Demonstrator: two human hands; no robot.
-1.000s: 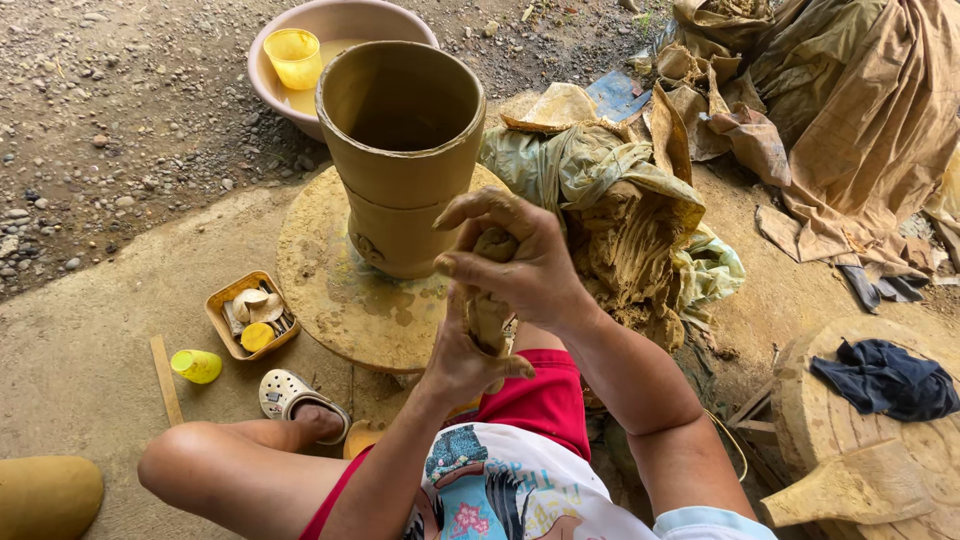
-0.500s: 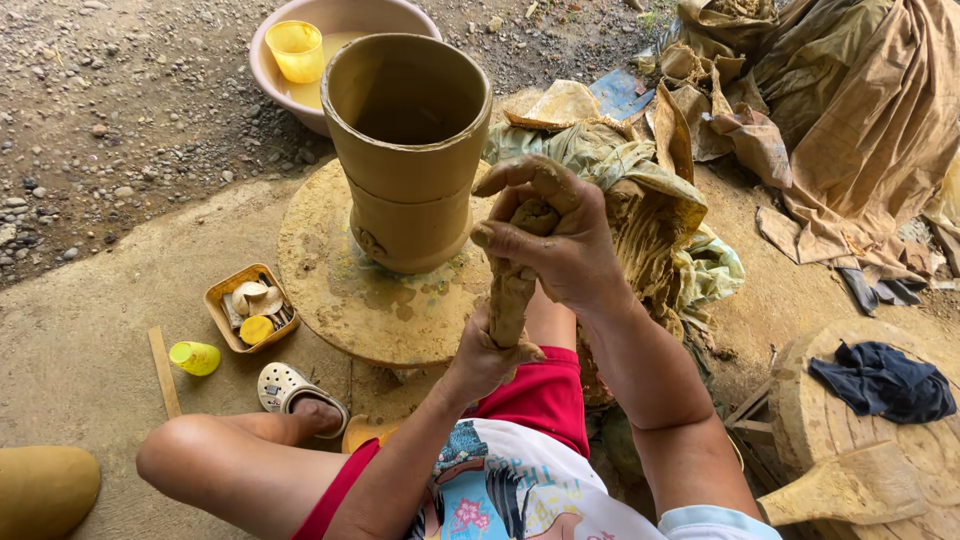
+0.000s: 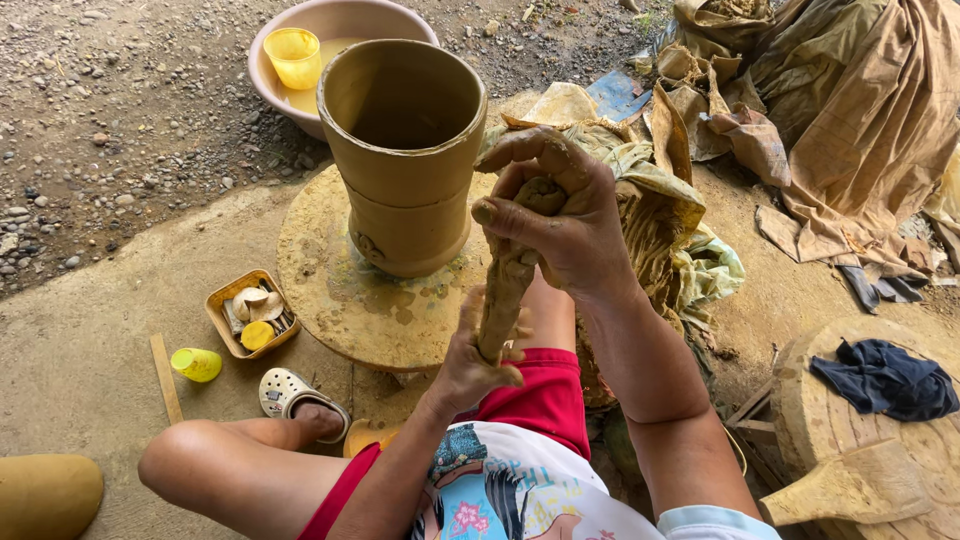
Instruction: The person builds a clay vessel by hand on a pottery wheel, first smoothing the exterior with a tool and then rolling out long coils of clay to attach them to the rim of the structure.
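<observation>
A long roll of wet clay (image 3: 505, 285) stands nearly upright between my palms. My right hand (image 3: 555, 220) wraps its top end and my left hand (image 3: 478, 355) presses its lower end, both above my lap. Just beyond them a tall unfired clay pot (image 3: 405, 150) stands on a round clay-smeared turntable (image 3: 330, 290). My bent left leg, red shorts and a white sandal (image 3: 295, 395) lie at the bottom of the head view.
A pink basin (image 3: 340, 20) with a yellow cup (image 3: 293, 55) sits behind the pot. A small tray of tools (image 3: 250, 312), a yellow cap (image 3: 196, 364) and a wooden stick (image 3: 165, 378) lie left. Muddy cloths (image 3: 650, 200) pile right; a wooden stump (image 3: 880, 440) holds a dark rag.
The clay roll has grown longer and thinner between my hands. My right hand has risen toward the pot's rim while my left hand stays low at the roll's bottom end.
</observation>
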